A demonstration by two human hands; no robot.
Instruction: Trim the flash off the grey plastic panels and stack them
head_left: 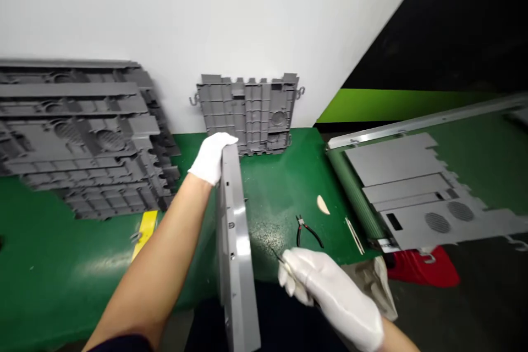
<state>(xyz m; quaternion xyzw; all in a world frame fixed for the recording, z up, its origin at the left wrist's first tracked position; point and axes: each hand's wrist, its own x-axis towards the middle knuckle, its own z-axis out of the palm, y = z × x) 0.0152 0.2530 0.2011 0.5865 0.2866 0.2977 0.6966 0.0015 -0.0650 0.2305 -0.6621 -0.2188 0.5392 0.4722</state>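
A: Where is the panel?
B: Left of the pliers, up on its narrow edge, its far end gripped by the left hand in a white glove.

A: And the right hand?
B: Also gloved, just nearer the body than the pliers, its fingers closed on a slim tool. The tip is blurred; it may be a blade, but that can't be told for sure.

A: How would the panel handle?
B: Probably light for its size and stiff, like moulded plastic. The smooth face has a sheen, so knit gloves might slide a little. The rim, pierced with small square slots, looks the safest hold; thin tabs could snap.

A: Others like it?
B: A ribbed one leans beyond the pliers, with a round grille and notched edges. A stack sits far to their left.

A: Anything by the pliers?
B: A pale half-round piece and slender tweezers, both right of them, on the glossy green desk.
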